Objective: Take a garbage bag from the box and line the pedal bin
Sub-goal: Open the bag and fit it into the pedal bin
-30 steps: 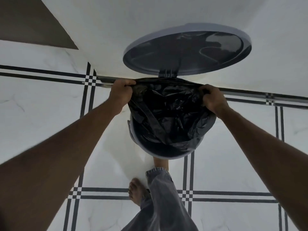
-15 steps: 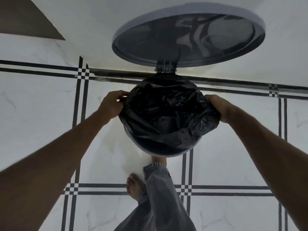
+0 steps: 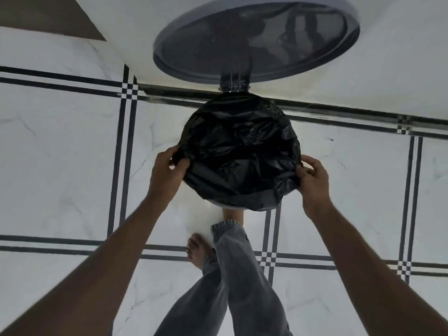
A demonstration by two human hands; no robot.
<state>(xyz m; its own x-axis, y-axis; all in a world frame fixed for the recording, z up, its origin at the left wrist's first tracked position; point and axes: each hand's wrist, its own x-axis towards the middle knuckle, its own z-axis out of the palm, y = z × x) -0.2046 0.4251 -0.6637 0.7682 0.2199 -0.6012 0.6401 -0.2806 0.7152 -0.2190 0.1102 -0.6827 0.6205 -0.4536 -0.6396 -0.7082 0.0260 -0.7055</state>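
A black garbage bag (image 3: 238, 151) lies crumpled over the round mouth of the pedal bin, its edge folded down over the rim all around. The bin's round lid (image 3: 257, 37) stands open behind it, against the white wall. My left hand (image 3: 167, 170) pinches the bag's edge at the bin's left side. My right hand (image 3: 314, 178) grips the bag's edge at the near right side. Only a sliver of the bin's body (image 3: 213, 202) shows under the bag at the front.
A foot (image 3: 234, 215) in grey jeans is tucked under the bin's front, where the pedal is hidden; a second bare foot (image 3: 197, 251) stands just behind it. The floor (image 3: 60, 166) is white marble tile with black stripes. A white wall (image 3: 388, 69) rises right behind the bin.
Both hands have slid from the far sides of the rim toward me and downward, pulling the bag's edge over the rim. The bag now covers the near rim.
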